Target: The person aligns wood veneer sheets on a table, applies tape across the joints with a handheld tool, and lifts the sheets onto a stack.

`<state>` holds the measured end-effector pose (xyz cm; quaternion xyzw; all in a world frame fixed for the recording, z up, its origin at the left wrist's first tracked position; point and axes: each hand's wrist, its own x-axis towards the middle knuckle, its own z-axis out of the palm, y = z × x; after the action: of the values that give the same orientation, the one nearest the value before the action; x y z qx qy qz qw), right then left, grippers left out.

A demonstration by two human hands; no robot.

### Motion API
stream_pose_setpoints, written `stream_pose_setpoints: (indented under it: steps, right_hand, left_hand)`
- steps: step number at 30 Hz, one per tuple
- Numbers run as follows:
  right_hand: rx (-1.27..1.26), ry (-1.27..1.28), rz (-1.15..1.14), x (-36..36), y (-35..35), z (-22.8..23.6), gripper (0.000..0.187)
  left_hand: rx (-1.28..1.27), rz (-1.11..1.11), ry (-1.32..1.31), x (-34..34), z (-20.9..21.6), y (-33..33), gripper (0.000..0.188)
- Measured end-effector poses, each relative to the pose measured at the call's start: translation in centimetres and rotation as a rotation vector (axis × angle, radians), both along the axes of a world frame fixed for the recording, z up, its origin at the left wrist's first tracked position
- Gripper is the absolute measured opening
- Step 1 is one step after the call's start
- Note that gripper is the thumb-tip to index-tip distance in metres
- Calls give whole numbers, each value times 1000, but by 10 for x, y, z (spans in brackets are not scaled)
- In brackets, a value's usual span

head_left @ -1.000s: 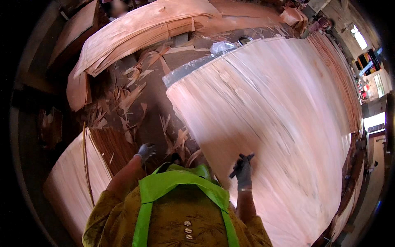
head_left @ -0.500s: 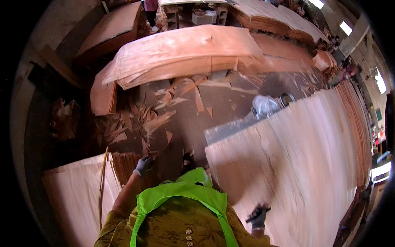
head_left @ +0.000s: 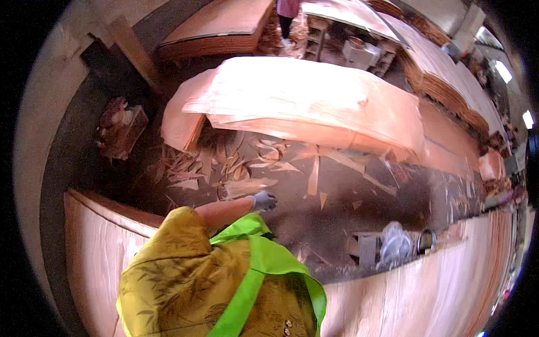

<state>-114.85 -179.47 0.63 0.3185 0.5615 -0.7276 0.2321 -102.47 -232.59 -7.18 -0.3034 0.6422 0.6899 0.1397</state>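
Note:
My left hand (head_left: pixel 264 201), in a grey glove, reaches forward over the floor with nothing visible in it. Its fingers are loosely bent and slightly apart. Beyond it lie torn veneer scraps (head_left: pixel 247 187), which it appears not to touch. My right hand is out of sight. At the lower right is a tall stack of pale wood veneer sheets (head_left: pixel 393 303). Another veneer stack (head_left: pixel 101 253) stands at my left. Ahead, a long heap of veneer sheets (head_left: pixel 314 95) bows across the floor.
A clear plastic bag (head_left: pixel 394 245) and a dark round container (head_left: pixel 426 241) sit beside the right stack. More veneer piles (head_left: pixel 219 25) stand at the back, where a person (head_left: pixel 287 17) is partly visible. A box (head_left: pixel 126 132) stands at the left, near leaning boards (head_left: pixel 133 50).
The view has swung left, shifting the surroundings rightward. My left hand has moved from beside the left stack to over the floor. My right hand, earlier holding a dark object, has left view.

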Motion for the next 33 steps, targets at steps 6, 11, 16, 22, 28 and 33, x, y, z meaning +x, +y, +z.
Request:
stream_pose_setpoints:
  steps: [6,11,16,22,28,33]
  right_hand:
    - [-4,80,81,-97,-161,8,30]
    - [110,89,-77,-126,-226,3,27]
    - [291,85,-437,-89,-238,35,24]
    - [605,197,-741,-24,-245,108,21]
    - [771,17,-815,10,-358,120,25]
    - [744,-6,-1014,85,-371,109,25]
  left_hand:
    - [-119,128,-316,-60,-22,-132,28]
    - [-608,106,-128,-181,31,-265,52]
    - [-1193,25,130,-330,22,-416,65]
    - [-1393,-107,100,-427,-39,-566,69]
    - [-1510,-364,-149,-467,4,-619,79]
    - [-1381,-680,-66,-468,15,-614,43]
